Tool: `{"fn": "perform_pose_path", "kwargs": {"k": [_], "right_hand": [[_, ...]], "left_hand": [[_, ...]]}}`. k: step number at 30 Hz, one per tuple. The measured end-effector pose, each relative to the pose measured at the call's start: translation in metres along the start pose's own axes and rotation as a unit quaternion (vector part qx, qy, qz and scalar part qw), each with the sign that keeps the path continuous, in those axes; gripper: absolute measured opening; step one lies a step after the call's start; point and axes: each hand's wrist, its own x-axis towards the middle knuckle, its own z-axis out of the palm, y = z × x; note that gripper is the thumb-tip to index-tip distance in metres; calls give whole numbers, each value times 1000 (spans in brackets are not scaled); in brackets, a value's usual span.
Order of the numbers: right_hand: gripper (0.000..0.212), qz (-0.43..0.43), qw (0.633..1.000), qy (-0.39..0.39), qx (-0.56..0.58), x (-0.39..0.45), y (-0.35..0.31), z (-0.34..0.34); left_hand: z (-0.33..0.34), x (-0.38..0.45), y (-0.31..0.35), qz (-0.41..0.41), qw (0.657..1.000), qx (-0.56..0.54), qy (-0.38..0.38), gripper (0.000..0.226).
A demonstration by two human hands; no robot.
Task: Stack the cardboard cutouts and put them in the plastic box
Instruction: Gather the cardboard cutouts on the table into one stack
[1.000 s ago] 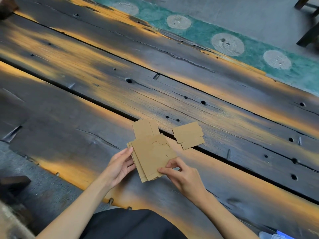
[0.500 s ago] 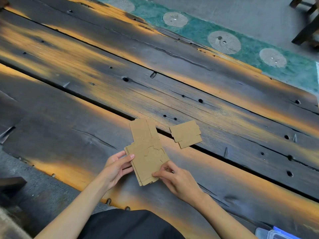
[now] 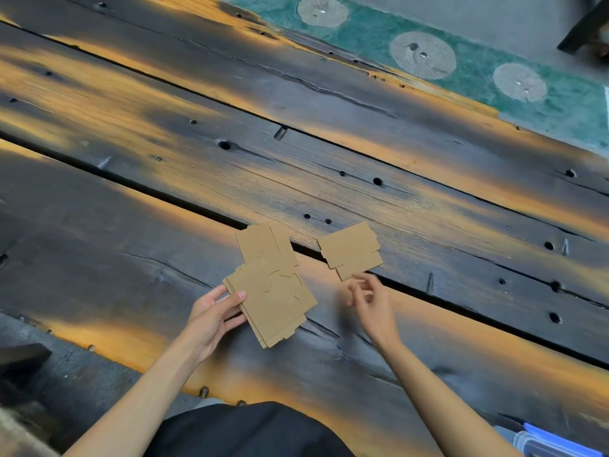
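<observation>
A stack of brown cardboard cutouts point(image 3: 271, 291) rests on the dark wooden table point(image 3: 131, 225), its far flap reaching over a gap between planks. My left hand point(image 3: 214, 313) holds the stack's left edge, thumb on top. A smaller pile of cutouts point(image 3: 351, 249) lies to the right, across the same gap. My right hand point(image 3: 370, 300) hovers just below that pile, blurred, fingers apart and holding nothing. The corner of a clear plastic box with a blue lid point(image 3: 553, 441) shows at the bottom right.
The table is made of wide scorched planks with holes and a long dark gap point(image 3: 461, 311) between them. Beyond its far edge lies a green patterned strip point(image 3: 461, 64). A dark chair leg point(image 3: 583, 24) stands at the top right.
My right hand has let go of the big stack's lower right corner and moved up and right toward the smaller pile. The left hand stays on the stack.
</observation>
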Motion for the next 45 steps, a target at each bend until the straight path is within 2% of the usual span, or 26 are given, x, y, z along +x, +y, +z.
{"fn": "perform_pose_path", "kwargs": {"k": [3, 8, 12, 16, 23, 26, 28, 30, 34, 38, 45], "right_hand": [[30, 128, 990, 48, 44, 32, 12, -2], [50, 224, 972, 55, 42, 62, 16, 5], [53, 307, 937, 108, 126, 73, 8, 14], [56, 338, 913, 158, 164, 81, 4, 15], [60, 355, 881, 169, 264, 81, -6, 14], [46, 336, 876, 141, 317, 78, -9, 11], [21, 317, 881, 114, 334, 76, -12, 8], [9, 297, 886, 84, 346, 72, -15, 4], [15, 223, 907, 54, 354, 64, -27, -5], [10, 103, 950, 35, 292, 56, -42, -12], [25, -86, 978, -33, 186, 42, -63, -20]], "left_hand": [[3, 4, 1, -7, 1000, 5, 6, 32], [10, 10, 3, -22, 1000, 12, 10, 34], [11, 15, 10, -24, 1000, 9, 12, 36], [10, 21, 15, -29, 999, 3, 17, 36], [13, 27, 21, -33, 999, 2, 12, 36], [15, 29, 23, -32, 999, 2, 11, 35], [16, 29, 23, -31, 999, 1, 10, 35], [17, 30, 24, -32, 999, 0, 12, 36], [17, 31, 25, -35, 999, -7, 12, 35], [18, 29, 25, -36, 999, -7, -1, 34], [20, 23, 24, -38, 999, -25, -12, 31]]}}
